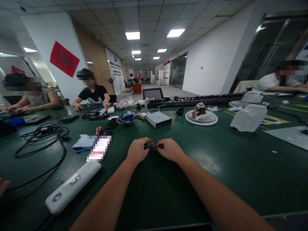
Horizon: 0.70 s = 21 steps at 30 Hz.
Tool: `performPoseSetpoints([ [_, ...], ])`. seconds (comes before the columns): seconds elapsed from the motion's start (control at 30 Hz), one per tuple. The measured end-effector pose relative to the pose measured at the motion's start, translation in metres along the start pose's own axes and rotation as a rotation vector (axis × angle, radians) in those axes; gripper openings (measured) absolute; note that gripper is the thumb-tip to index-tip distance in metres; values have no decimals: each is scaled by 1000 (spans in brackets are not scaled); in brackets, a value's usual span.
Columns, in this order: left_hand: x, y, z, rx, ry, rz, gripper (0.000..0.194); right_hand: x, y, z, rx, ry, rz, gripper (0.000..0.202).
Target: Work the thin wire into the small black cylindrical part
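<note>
Both my hands meet at the middle of the green table (154, 179). Between them is a small dark grey part (151, 145), too small to name. My left hand (139, 150) is closed on its left side, fingertips against it. On the right side, my right hand (170, 149) pinches with thumb and forefinger at the part's edge; whether it grips the same part or a tiny piece of it is hard to tell. Beyond the hands sits a grey metal box like a disc drive (158, 120).
To the left lie a white elongated device (73, 187), a blue-white cloth (84, 142), a red screwdriver (98, 130) and a coiled black cable (45, 128). Further back are a metal bowl (126, 118) and a white fan grille (201, 118). People sit around the table.
</note>
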<state>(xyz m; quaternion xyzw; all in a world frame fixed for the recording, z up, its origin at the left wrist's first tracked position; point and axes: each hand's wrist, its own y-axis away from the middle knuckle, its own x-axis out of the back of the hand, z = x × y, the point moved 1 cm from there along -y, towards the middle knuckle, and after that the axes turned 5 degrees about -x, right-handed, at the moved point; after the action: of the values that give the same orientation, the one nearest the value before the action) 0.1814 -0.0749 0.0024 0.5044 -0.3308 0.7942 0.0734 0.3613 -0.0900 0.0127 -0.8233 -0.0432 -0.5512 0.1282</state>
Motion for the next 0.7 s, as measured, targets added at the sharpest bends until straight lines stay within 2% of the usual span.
performPoseSetpoints([
  [0.2,1,-1,-1,-13,4,17,24,-2,-1,0,2,-56,41,25],
  [0.4,2,-1,1,-13,-8,39,24,0,-1,1,-61,-55,100,25],
  [0.7,3,-1,5,-27,-27,34,24,5,1,-3,-93,72,18,22],
])
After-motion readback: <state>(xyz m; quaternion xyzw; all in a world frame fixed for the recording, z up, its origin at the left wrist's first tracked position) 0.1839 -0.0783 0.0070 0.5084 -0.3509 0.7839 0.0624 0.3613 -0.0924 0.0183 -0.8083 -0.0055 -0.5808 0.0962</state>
